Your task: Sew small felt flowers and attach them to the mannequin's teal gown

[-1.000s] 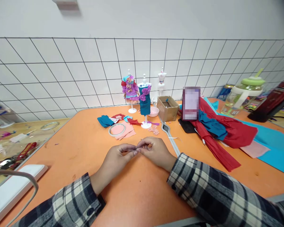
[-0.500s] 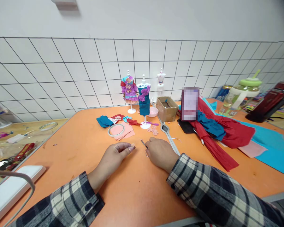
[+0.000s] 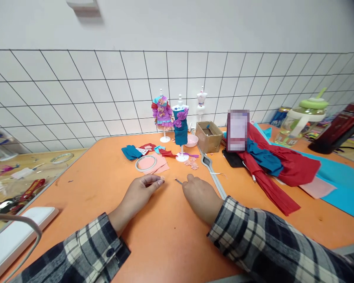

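My left hand [image 3: 143, 191] pinches a small pink piece [image 3: 162, 179] between thumb and finger, above the orange table [image 3: 159, 247]. To its right, my right hand [image 3: 200, 194] is closed on small scissors [image 3: 178, 181], with the blades pointing left toward the pink piece and the handles mostly hidden. Beyond the hands lie a roll of tape [image 3: 146, 162] on pink sheets [image 3: 161, 167] and some pink cut-outs [image 3: 191, 163]. A small mannequin in a teal dress [image 3: 181, 131] with purple flowers stands behind them.
Behind stand a mannequin in a purple dress [image 3: 163, 114], a bare one [image 3: 201, 100], a pink bowl [image 3: 191, 140] and a cardboard box [image 3: 209, 137]. On the right are a phone [image 3: 237, 131], red cloth [image 3: 297, 163], a jug [image 3: 301, 122] and a dark flask [image 3: 339, 127]. A white power bank [image 3: 20, 239] sits left.
My left hand has drawn slightly left with the pink piece. My right hand has turned a little, and the scissors now lie flatter, their handle loop out of sight. The view has shifted slightly.
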